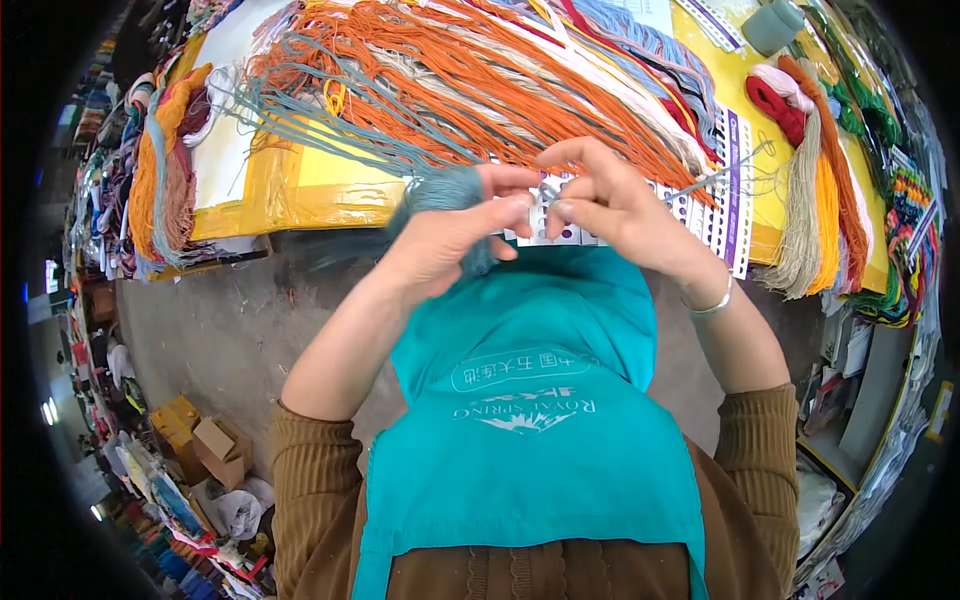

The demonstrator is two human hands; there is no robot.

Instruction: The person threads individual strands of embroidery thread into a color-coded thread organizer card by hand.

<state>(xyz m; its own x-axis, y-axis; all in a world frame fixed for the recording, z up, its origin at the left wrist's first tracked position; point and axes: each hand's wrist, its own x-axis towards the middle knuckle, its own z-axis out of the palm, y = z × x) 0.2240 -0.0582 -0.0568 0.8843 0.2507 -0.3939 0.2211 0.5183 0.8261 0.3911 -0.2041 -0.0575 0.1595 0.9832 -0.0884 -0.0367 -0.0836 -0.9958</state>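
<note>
A thick hank of grey-blue thread (445, 195) hangs over my left hand (450, 232), which is closed on it, thumb and forefinger pinched together. Close by, my right hand (622, 205) is bent with its thumb and fingers pinching at a bit of the same grey-blue thread between the two hands. Fingers hide how the strands run there. Loose grey-blue strands (340, 135) trail from the table top toward the hank. Under and behind my hands lie white punched thread cards (735, 200) with a purple band, partly covered by orange thread (600, 110).
Long orange, white, red and blue threads cover the yellow-taped table (290, 205). Hanks hang over its left (170, 170) and right (815, 180) ends. A grey-green spool or cup (772, 27) stands at the back right. Cardboard boxes (222, 450) sit on the floor at left.
</note>
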